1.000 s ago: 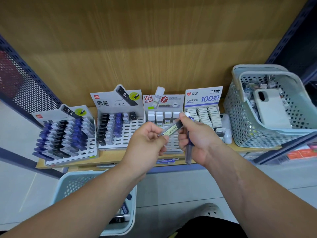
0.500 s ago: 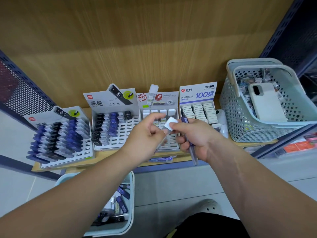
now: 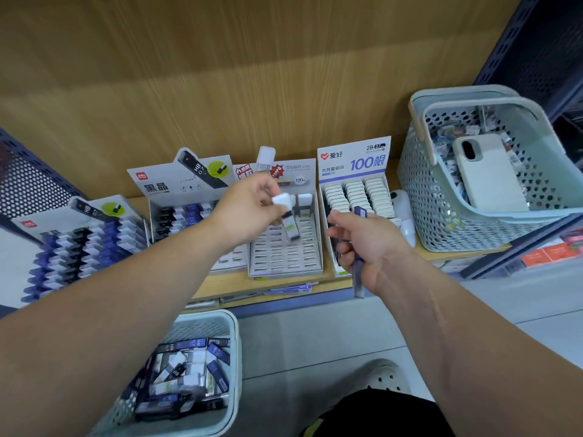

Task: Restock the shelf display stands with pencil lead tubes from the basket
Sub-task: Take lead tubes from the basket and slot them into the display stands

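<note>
Tube (image 3: 289,228) of pencil lead, white-capped, tilts over the slots of the white display stand (image 3: 284,261), pinched in the grip of the left hand (image 3: 249,209); right of the stand the right hand (image 3: 367,247) keeps its grip closed on dark blue tubes (image 3: 358,282); below the stand sits the stocked basket (image 3: 235,337).

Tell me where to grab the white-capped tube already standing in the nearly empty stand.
Probably pinch its white cap front-to-back, coming from above. Its lower end sits in a slot of the stand, so only the top is free; the stand wall is close on its right, and the left hand crowds its left.
</note>
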Demonstrator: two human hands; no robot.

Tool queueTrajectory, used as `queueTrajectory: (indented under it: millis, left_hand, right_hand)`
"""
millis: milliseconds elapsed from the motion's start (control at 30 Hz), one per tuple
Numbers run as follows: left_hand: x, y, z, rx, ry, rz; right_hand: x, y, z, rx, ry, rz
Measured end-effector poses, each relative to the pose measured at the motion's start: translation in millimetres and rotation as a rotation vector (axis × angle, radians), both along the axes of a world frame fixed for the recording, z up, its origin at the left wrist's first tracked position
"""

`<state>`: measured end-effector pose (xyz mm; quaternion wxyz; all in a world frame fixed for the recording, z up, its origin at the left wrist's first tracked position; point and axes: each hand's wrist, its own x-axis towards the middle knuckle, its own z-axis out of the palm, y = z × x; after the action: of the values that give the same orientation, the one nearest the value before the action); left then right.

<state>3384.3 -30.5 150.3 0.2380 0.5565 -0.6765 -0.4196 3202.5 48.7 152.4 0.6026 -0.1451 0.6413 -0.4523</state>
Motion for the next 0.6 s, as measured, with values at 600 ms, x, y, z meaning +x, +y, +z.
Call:
queueTrajectory:
  millis: [600]
  left_hand:
    - [-5.0,-31.1,-37.1,-0.335,-0.367,-0.063]
  right_hand:
    - [-4.2,-8.3,-0.7,0.006,-0.069,-0.049]
